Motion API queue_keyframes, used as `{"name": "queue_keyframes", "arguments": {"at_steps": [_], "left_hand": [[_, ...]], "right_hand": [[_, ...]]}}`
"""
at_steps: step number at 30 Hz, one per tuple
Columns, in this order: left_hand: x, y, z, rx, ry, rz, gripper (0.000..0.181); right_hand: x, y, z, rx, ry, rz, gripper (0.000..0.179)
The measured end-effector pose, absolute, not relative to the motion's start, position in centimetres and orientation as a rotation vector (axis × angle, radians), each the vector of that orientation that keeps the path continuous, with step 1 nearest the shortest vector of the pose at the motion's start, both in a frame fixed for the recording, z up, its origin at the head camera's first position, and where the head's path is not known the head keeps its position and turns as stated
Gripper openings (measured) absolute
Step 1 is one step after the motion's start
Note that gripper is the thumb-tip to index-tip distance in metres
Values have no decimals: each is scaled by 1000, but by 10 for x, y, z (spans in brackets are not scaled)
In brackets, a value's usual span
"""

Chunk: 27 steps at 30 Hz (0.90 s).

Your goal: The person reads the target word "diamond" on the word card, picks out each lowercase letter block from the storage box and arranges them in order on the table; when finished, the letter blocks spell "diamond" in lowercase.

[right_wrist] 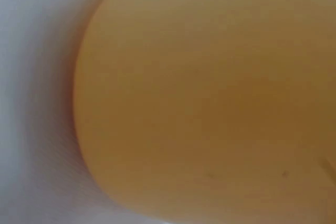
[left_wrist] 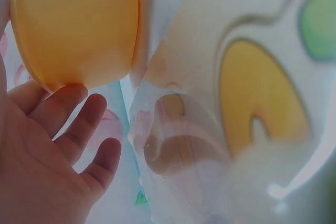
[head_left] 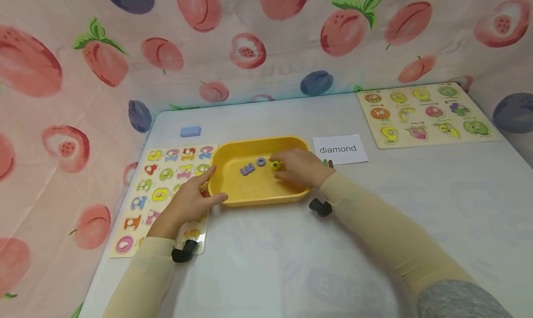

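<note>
A yellow tray [head_left: 250, 195] stands on the table, with a purple letter m [head_left: 247, 169] and a purple letter o [head_left: 261, 162] lying in it. My right hand [head_left: 297, 166] reaches over the tray's right end and pinches a yellow letter [head_left: 275, 165] between thumb and fingers. Against the tray's left end rests my left hand [head_left: 189, 200], thumb and index finger spread along the rim. In the left wrist view its relaxed fingers [left_wrist: 71, 106] touch the tray's outer wall [left_wrist: 79, 30]. The right wrist view shows only the blurred tray [right_wrist: 199, 98], without the hand.
A number puzzle board [head_left: 143, 188] lies left of the tray, partly under my left arm. A white card [head_left: 341, 149] reading "diamond" sits at the right, with small green and brown pieces [head_left: 331, 164] near it. Behind are a blue block [head_left: 190, 131] and a fruit puzzle board [head_left: 437, 116].
</note>
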<state>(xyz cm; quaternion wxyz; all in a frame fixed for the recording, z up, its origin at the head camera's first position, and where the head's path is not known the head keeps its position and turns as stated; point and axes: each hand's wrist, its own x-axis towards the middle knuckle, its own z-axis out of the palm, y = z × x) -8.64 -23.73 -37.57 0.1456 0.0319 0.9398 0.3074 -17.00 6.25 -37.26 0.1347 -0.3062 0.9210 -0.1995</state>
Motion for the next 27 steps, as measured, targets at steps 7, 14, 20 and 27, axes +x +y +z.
{"name": "queue_keyframes", "arguments": {"at_steps": [7,14,20,27], "left_hand": [[-88,-238,-375,111,2710,892,96],[-89,-237,-375,110,2707,903,97],[-89,-237,-376,111,2707,904,96],[-87,-238,-376,95,2708,890,96]], "right_hand": [[-171,61,-371,-852,2672,-518,45],[-173,60,-373,-871,2686,-429,44],[-173,58,-375,-890,2682,-330,43],[-171,57,-376,-876,2658,-362,41]]}}
